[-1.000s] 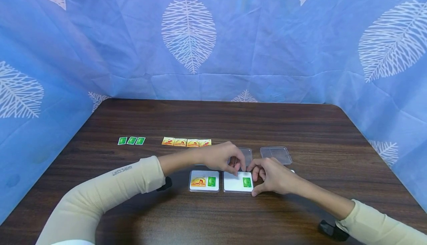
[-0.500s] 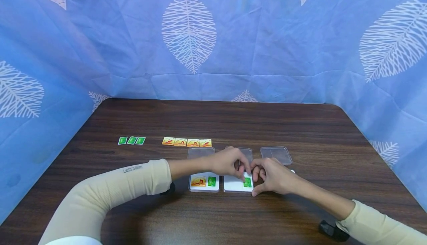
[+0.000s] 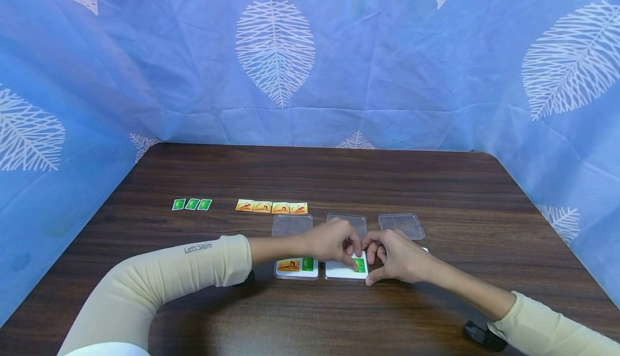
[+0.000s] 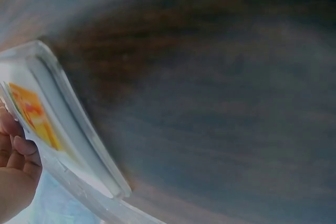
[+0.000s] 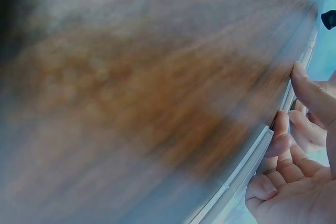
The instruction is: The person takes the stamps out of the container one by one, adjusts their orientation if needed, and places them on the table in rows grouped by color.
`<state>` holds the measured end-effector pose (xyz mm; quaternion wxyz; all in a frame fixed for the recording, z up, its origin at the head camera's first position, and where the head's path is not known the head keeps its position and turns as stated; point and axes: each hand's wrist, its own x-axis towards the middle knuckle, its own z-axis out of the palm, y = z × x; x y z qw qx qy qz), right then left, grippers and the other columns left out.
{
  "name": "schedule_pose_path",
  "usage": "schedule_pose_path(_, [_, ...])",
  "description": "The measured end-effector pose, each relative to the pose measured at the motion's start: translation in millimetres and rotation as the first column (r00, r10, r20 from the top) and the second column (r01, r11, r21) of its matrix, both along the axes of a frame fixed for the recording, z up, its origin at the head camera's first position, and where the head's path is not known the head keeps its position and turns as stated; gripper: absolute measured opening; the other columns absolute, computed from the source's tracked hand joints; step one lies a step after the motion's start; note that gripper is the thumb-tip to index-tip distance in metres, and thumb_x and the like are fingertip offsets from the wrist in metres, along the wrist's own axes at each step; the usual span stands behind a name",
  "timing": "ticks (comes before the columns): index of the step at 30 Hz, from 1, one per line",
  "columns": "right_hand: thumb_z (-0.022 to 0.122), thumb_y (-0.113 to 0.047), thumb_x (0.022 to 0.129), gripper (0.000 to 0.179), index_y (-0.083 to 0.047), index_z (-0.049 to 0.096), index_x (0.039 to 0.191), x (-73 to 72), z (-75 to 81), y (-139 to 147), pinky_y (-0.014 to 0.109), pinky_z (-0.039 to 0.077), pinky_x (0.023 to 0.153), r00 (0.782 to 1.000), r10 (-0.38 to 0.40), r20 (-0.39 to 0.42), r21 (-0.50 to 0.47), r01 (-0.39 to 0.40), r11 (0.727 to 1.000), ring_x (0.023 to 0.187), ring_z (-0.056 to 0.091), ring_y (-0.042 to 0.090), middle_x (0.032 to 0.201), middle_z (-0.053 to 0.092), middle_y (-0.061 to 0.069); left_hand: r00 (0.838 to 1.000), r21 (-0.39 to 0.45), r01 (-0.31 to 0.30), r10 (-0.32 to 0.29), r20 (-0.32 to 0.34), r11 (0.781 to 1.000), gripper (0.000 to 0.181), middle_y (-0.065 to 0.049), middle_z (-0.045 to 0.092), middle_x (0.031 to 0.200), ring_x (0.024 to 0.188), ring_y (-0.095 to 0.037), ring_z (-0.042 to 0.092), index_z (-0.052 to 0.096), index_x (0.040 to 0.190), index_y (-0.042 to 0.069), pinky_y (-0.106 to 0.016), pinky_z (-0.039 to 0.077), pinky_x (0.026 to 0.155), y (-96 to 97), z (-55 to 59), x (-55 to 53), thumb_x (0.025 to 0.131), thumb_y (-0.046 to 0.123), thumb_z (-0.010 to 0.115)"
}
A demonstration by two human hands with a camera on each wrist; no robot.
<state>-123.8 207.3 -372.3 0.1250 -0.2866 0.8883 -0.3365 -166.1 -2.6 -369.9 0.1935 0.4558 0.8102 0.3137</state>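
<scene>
My left hand (image 3: pixel 331 242) reaches over a flat clear case with a white insert (image 3: pixel 339 271). Its thumb and index finger touch a small green stamp-like piece (image 3: pixel 360 265) from either side, on the right part of the white insert. My right hand (image 3: pixel 399 256) holds the same case by its right edge, thumb at the near corner and fingers at the far one. Left of it lies another case (image 3: pixel 295 276) bearing an orange-yellow picture piece (image 3: pixel 288 265) and a green piece (image 3: pixel 307 264). The left wrist view shows this case close up, with the left fingers (image 4: pixel 25 150) beyond it.
Clear lids (image 3: pixel 292 224), (image 3: pixel 401 225) lie in a row behind the cases. Farther back are several orange-yellow picture pieces (image 3: pixel 271 207) side by side and 3 green pieces (image 3: pixel 192 204). Something white shows behind the right hand, mostly hidden.
My left hand has moved right and nearer, from the case's far edge onto the green piece, uncovering the left lid. The right hand stays at the case's edge.
</scene>
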Motion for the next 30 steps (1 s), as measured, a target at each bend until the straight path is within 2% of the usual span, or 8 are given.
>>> schedule_pose_path(11, [0.099,-0.017,0.066,0.047,-0.005,0.068,0.100,0.3,-0.5,-0.3,0.020,0.038,0.053,1.000,0.001,-0.009,-0.013,-0.001,1.000,0.058,0.043,0.000,0.074,0.060,-0.010,0.999,0.009,-0.033,0.033,0.015,0.999,0.013,0.006,0.059,0.066,0.059,-0.001,0.048,0.076,0.086,0.001,-0.013,0.040,0.057,1.0,-1.7,3.0,0.082,0.006,0.087])
schedule_pose_path(24, [0.098,-0.019,0.067,0.048,-0.004,0.068,0.101,0.8,-0.6,-1.2,0.020,0.037,0.052,1.000,0.012,-0.014,-0.019,-0.012,1.000,0.058,0.042,-0.001,0.075,0.060,-0.010,0.997,0.008,-0.048,0.048,0.059,0.999,0.009,0.006,0.059,0.064,0.059,0.000,0.049,0.076,0.082,0.001,-0.013,0.040,0.057,2.5,-4.7,2.5,0.083,-0.001,0.085])
schedule_pose_path(30, [0.099,-0.019,0.067,0.049,-0.004,0.068,0.102,0.1,-0.5,-1.0,0.020,0.039,0.054,1.000,0.005,-0.016,-0.003,-0.005,1.000,0.058,0.043,-0.001,0.074,0.060,-0.011,0.997,0.009,-0.044,0.044,0.068,0.999,0.009,0.006,0.059,0.063,0.058,0.000,0.047,0.076,0.080,0.001,-0.013,0.040,0.057,2.1,-2.1,3.5,0.084,-0.003,0.083])
